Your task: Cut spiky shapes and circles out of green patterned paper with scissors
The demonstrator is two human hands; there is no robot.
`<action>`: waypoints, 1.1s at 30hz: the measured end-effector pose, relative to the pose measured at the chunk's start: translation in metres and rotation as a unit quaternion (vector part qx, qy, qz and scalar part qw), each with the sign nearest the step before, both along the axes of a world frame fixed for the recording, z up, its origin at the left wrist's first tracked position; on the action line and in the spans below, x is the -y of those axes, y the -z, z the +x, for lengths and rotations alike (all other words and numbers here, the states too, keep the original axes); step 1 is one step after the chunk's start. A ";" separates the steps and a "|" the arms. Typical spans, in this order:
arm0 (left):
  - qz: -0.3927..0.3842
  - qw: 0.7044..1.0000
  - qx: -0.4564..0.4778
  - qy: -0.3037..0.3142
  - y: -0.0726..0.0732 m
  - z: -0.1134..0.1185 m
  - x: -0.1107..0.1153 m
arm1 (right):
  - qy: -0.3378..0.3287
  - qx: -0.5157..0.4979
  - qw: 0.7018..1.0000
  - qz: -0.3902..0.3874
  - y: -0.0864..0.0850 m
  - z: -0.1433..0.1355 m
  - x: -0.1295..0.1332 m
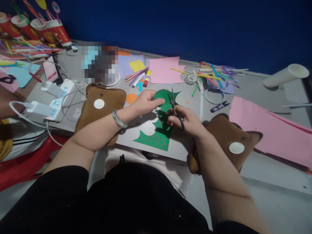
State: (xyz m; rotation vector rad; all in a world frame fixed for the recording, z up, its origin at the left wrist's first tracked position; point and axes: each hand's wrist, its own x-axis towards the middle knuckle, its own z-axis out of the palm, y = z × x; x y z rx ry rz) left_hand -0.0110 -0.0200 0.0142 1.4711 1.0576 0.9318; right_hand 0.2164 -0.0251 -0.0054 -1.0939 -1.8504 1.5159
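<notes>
Pinching the green paper [162, 95] near its top, the left hand [149, 100] is holding it above a white sheet [180, 150]. The right hand [184, 121] is gripping the black scissors [180, 123], and their blades are pointing at the wall side and crossing the green paper. Its scaly bottom part is sitting closer to the person's tummy.

One brown cushion [109, 100] is lying under the left arm, and another brown cushion [219, 135] is lying under the right arm. Both are making soft bumps beside the gap where the hands are working. Past the hands, a glue stick [147, 79], a yellow paper [137, 66] and a pink paper [164, 70] are lying in a row. A grey tape roll [190, 78] and a heap of colored sticks [226, 75] are lying farther right. Dark purple snips [218, 107] are resting just beside the right cushion.

On the left, a white power strip [60, 100] and its loopy cords are coming near the left cushion. A blurry patch is hiding something behind that cushion.

The surface [273, 169] is ending at a blue wall [195, 29]. A big pink sheet [270, 128] is stretching along its right side, near the front edge. A white tube [284, 77] is lying beyond that sheet.
</notes>
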 end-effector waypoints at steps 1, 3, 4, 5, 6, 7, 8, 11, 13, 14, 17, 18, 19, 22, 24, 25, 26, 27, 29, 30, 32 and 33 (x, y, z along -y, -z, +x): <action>-0.006 1.000 -0.001 0.002 -0.001 0.000 0.001 | -0.002 0.002 1.000 0.009 0.001 0.000 0.000; -0.017 1.000 -0.003 0.002 -0.003 0.001 0.002 | -0.005 0.006 1.000 0.028 0.002 0.001 0.000; -0.020 1.000 -0.004 0.001 -0.004 0.002 0.003 | -0.005 0.009 0.999 0.038 0.002 0.001 0.000; -0.023 1.000 -0.006 0.000 -0.005 0.003 0.003 | -0.003 0.013 0.999 0.047 0.003 0.001 0.000; -0.024 1.000 -0.008 0.002 -0.006 0.003 0.004 | 0.000 0.018 0.998 0.052 0.004 0.001 0.000; -0.025 1.000 -0.009 0.005 -0.007 0.003 0.004 | 0.003 0.021 0.998 0.055 0.005 0.001 0.000; -0.026 1.000 -0.010 0.011 -0.008 0.004 0.005 | 0.005 0.021 0.998 0.054 0.005 0.001 0.000; -0.031 0.999 -0.011 0.023 -0.011 0.003 0.006 | 0.012 0.014 0.999 0.041 0.005 0.001 0.000; -0.032 0.999 -0.013 0.020 -0.012 0.003 0.007 | 0.013 0.006 0.999 0.030 0.004 0.000 0.001; -0.033 0.999 -0.013 0.017 -0.011 0.002 0.007 | 0.014 0.001 1.000 0.024 0.003 -0.001 0.001; -0.037 0.999 -0.012 0.015 -0.009 0.002 0.007 | 0.013 -0.015 1.000 0.011 0.000 -0.003 0.002; -0.038 0.999 -0.012 0.015 -0.009 0.002 0.006 | 0.014 -0.020 1.000 0.009 -0.001 -0.004 0.003; -0.040 0.999 -0.013 0.016 -0.008 0.002 0.006 | 0.015 -0.022 1.000 0.008 -0.002 -0.004 0.003; -0.045 0.999 -0.018 0.021 -0.006 0.003 0.005 | 0.022 -0.025 0.999 0.005 -0.003 -0.004 0.003; -0.046 0.999 -0.018 0.023 -0.006 0.003 0.005 | 0.025 -0.029 0.999 0.002 -0.003 -0.004 0.003; -0.046 0.999 -0.018 0.023 -0.006 0.002 0.005 | 0.026 -0.032 0.999 0.002 -0.003 -0.004 0.002; -0.047 0.999 -0.017 0.022 -0.006 0.002 0.005 | 0.027 -0.034 0.999 0.002 -0.002 -0.004 0.002; -0.048 0.998 -0.016 0.022 -0.006 0.002 0.005 | 0.028 -0.036 0.999 0.002 -0.002 -0.003 0.002; -0.051 0.998 -0.013 0.023 -0.007 0.002 0.006 | 0.031 -0.040 0.999 0.005 -0.002 -0.004 0.002; -0.052 0.998 -0.011 0.024 -0.007 0.002 0.006 | 0.032 -0.041 0.999 0.006 -0.002 -0.004 0.002; -0.054 0.998 -0.007 0.026 -0.009 0.003 0.007 | 0.035 -0.040 0.999 0.007 -0.003 -0.004 0.003; -0.056 0.998 -0.006 0.025 -0.010 0.003 0.007 | 0.036 -0.039 0.999 0.007 -0.004 -0.005 0.003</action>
